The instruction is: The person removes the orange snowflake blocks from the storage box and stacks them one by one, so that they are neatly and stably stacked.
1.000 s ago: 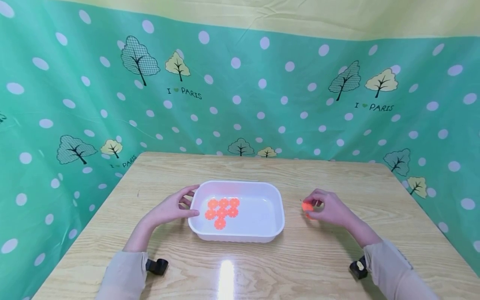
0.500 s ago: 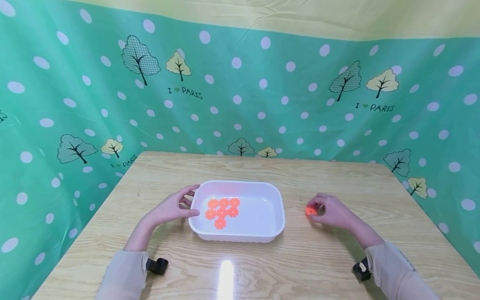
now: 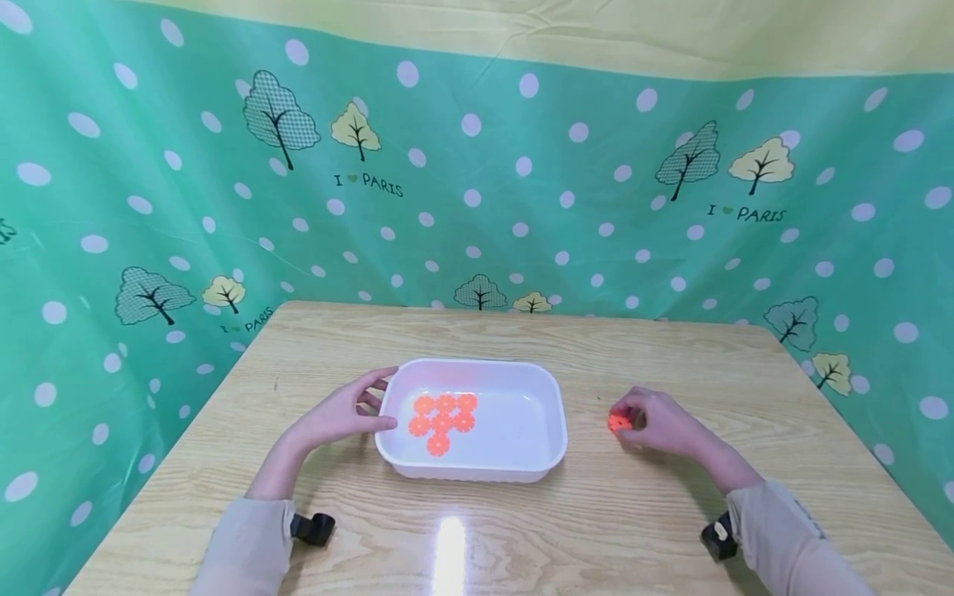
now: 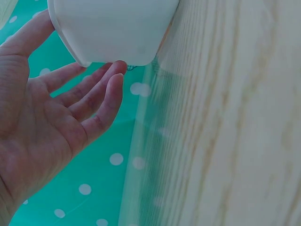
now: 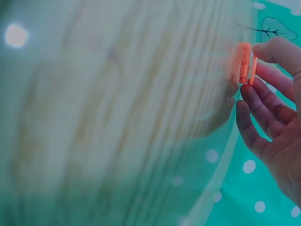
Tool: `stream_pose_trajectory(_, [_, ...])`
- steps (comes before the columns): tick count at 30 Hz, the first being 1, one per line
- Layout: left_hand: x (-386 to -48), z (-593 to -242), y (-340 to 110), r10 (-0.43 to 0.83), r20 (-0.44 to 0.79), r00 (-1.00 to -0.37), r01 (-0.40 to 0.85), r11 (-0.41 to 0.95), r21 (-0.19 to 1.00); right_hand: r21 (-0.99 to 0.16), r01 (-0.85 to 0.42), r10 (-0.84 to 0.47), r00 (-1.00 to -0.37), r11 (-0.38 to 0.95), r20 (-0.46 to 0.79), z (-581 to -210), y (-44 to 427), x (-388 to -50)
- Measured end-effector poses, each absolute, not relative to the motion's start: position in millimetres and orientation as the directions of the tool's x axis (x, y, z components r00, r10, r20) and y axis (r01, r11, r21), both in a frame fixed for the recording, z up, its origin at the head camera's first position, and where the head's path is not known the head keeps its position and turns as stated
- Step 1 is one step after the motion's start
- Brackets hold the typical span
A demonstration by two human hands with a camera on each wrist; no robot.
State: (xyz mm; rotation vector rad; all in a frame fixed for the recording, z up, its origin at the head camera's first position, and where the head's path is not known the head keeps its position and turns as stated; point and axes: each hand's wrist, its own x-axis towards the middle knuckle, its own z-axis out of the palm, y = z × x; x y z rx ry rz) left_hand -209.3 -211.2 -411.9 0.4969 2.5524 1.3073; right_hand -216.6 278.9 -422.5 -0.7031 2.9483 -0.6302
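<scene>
A white plastic tub point(image 3: 514, 430) on the table holds several flat, orange, flower-shaped pieces point(image 3: 440, 423) grouped in its left half. My left hand point(image 3: 339, 418) grips the tub's left end, thumb and index finger set apart along the rim; the left wrist view shows the other fingers of that hand point(image 4: 61, 108) loosely bent beside the tub point(image 4: 113, 33). Right of the tub, my right hand point(image 3: 663, 422) holds orange pieces point(image 3: 619, 421) low at the tabletop. In the right wrist view, thin orange discs point(image 5: 245, 63) stand close together at the fingertips of that hand point(image 5: 277, 99).
The light wooden table point(image 3: 514, 530) has a bright glare patch near its front. Behind and beside it hangs a green curtain point(image 3: 522, 199) with dots and trees. A small black device point(image 3: 313, 530) is at the left wrist, another point(image 3: 719, 536) at the right.
My right hand has shifted slightly right, and the orange pieces have gone from tilted upright to lying lower and flatter. The left hand and the tub have stayed put.
</scene>
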Motion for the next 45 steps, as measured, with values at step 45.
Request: stream_pose_trajectory(45, [-210,-413,-213,0.392,-0.043,-0.919,0.195,0.545,0.815,-0.405,-0.57,-0.526,-0.82,0.715,0.226,-396,248,-225])
